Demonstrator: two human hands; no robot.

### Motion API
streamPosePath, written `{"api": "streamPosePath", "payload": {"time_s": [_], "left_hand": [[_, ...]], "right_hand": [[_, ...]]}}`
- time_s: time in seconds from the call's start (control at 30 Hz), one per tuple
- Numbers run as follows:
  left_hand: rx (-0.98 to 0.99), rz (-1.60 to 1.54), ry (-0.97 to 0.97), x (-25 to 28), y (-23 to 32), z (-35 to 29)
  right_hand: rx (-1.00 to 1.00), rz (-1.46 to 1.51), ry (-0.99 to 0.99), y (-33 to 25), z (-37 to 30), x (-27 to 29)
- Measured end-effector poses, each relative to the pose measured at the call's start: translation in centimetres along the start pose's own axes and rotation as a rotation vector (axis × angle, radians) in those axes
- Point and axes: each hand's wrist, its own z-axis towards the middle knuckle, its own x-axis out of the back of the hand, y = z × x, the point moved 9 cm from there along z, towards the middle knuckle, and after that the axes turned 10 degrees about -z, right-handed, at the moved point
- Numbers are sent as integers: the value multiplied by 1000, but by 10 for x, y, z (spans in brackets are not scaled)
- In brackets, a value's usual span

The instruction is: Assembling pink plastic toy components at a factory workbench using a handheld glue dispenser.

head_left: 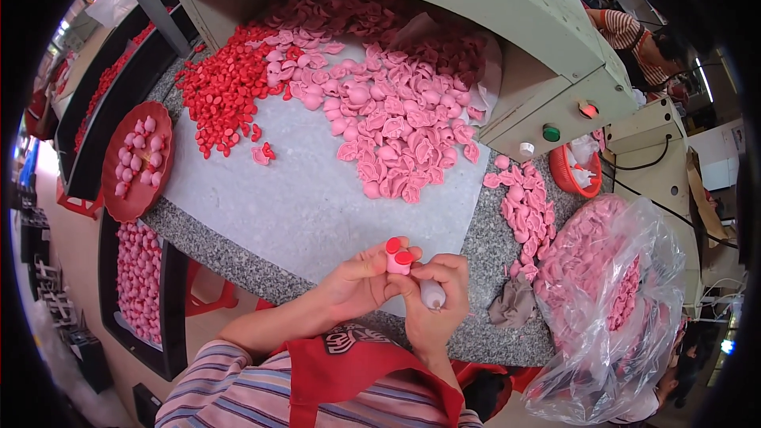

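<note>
Apron (337, 379) is hanging below the grip: left hand (354, 284) pinching a red-topped piece (398, 266), right hand (445, 303) clasping a pale bottle (433, 295); slackening risks dropping.

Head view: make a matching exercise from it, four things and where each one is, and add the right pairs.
Things
1. red oval tray
2. pale rounded object
3. grey cloth
4. pink piece with red ovals

Places
A. at the fingertips of the left hand and right hand together
B. on the tabletop beside the clear plastic bag
C. left of the white sheet
D. within the curled fingers of the right hand alone

Pairs: 1-C, 2-D, 3-B, 4-A
</note>
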Motion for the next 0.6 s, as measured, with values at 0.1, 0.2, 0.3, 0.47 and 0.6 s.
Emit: {"api": "streamPosePath", "payload": {"time_s": [0.1, 0.2, 0.3, 0.47, 0.6], "left_hand": [[1, 4, -22, -2, 0, 0], [-20, 29, 0, -1, 0, 0], [-16, 34, -10, -3, 0, 0], [-13, 45, -33, -8, 1, -1], [-49, 75, -31, -10, 3, 1]], "right_hand": [[-37, 17, -8, 1, 0, 1], [-38, 6, 14, 0, -1, 3], [-27, 19, 7, -2, 0, 4], [-2, -14, -22, -9, 0, 5], [21, -57, -31, -11, 3, 3]]}}
